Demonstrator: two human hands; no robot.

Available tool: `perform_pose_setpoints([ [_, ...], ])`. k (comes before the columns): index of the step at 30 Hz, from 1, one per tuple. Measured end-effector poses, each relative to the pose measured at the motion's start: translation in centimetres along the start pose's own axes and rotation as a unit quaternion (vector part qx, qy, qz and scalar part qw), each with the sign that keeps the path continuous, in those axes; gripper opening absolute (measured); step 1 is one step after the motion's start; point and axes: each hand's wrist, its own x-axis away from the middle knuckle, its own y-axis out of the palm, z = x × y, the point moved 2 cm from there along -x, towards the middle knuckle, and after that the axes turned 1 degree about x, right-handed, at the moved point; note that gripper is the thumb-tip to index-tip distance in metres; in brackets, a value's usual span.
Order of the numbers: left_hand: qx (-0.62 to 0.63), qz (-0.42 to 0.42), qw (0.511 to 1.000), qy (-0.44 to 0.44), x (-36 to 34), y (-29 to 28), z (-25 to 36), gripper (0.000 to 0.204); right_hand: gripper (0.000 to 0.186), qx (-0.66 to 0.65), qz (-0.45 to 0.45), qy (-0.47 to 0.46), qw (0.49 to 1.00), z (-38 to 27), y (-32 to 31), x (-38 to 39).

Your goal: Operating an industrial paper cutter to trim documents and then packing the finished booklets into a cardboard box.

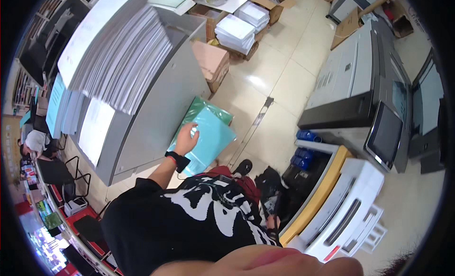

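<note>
My left hand (188,137), with a black band and a red cord at the wrist, is in front of the tall grey cabinet's side. Its fingers are curled against a glossy, plastic-covered packet of light blue sheets (208,138), and they seem to pinch its plastic. A green sheet (201,106) shows behind the blue ones. Low beside my body, my right hand (272,222) is small and partly hidden near dark items and the open machine drawer; its fingers cannot be made out.
The grey cabinet (156,133) carries a thick stack of paper (128,58). Cardboard boxes (208,62) and white paper reams (235,32) stand beyond it. On the right is a large printer (341,81), with an opened yellow-edged drawer (320,190). Chairs (59,171) line the left.
</note>
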Motion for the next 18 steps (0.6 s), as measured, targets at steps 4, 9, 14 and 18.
perform_pose_setpoints([
  [4,0.006,-0.213,0.971,-0.107,-3.1,6.1,0.1,0.039,0.026,-0.032,-0.052,-0.129,0.990,-12.5,-3.5,-10.8],
  [9,0.026,-0.292,0.952,-0.092,-16.6,11.2,2.0,0.041,0.019,-0.321,-0.271,0.031,0.907,-29.4,-8.2,-23.6],
  [14,-0.068,-0.247,0.952,-0.168,-30.0,15.5,2.5,0.041,0.013,-0.141,-0.157,-0.117,0.971,-44.7,-8.1,-25.9],
  [18,0.108,-0.203,0.960,-0.163,-43.7,19.9,7.3,0.039,0.017,-0.150,-0.162,-0.109,0.969,-58.0,-7.9,-31.4],
])
